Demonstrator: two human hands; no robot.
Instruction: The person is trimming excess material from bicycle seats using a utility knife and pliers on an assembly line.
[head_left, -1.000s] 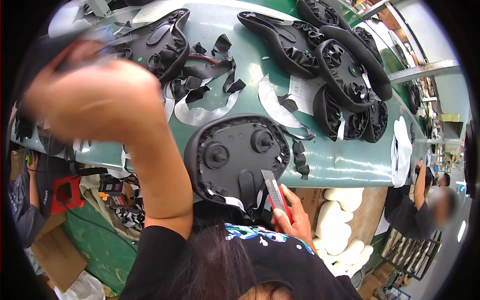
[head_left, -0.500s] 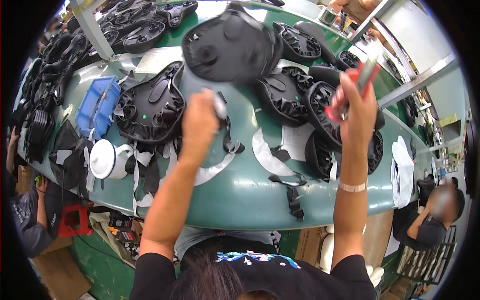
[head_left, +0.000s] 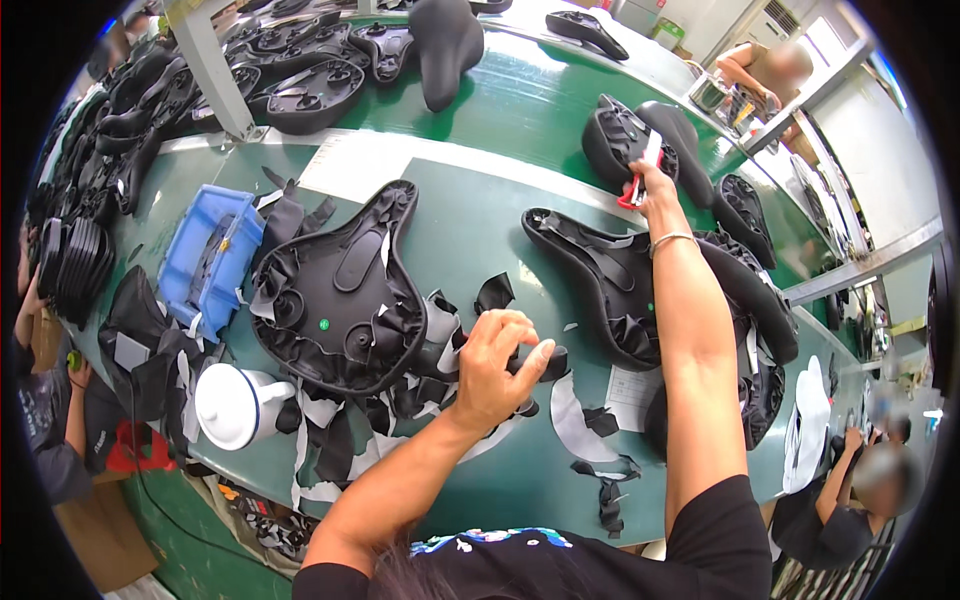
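My right hand (head_left: 654,188) reaches far out and is closed round a red-handled tool (head_left: 632,192) with a pale metallic end, its exact kind blurred. It overlaps an upturned black bicycle saddle (head_left: 612,140), and I cannot tell if they touch. Above the scraps, my left hand (head_left: 495,370) is loosely curved, thumb apart, with nothing clearly held. Beside it a dark scrap (head_left: 545,362) shows behind the thumb. Left of that hand lies a large upturned saddle (head_left: 345,290) with gathered cover edges. Another upturned saddle (head_left: 600,280) lies partly behind my right forearm.
A blue bin (head_left: 205,255) and a white lidded mug (head_left: 228,408) stand at the left. Piled saddles (head_left: 315,95) fill the far left, beside a metal post (head_left: 212,75). Cut strips (head_left: 575,420) litter the near table. People (head_left: 768,75) work at the sides.
The blurred saddle near the table's middle is gone from there; a saddle now stands on the far green surface. My right hand has reached forward with the tool, and my left hand has loosened.
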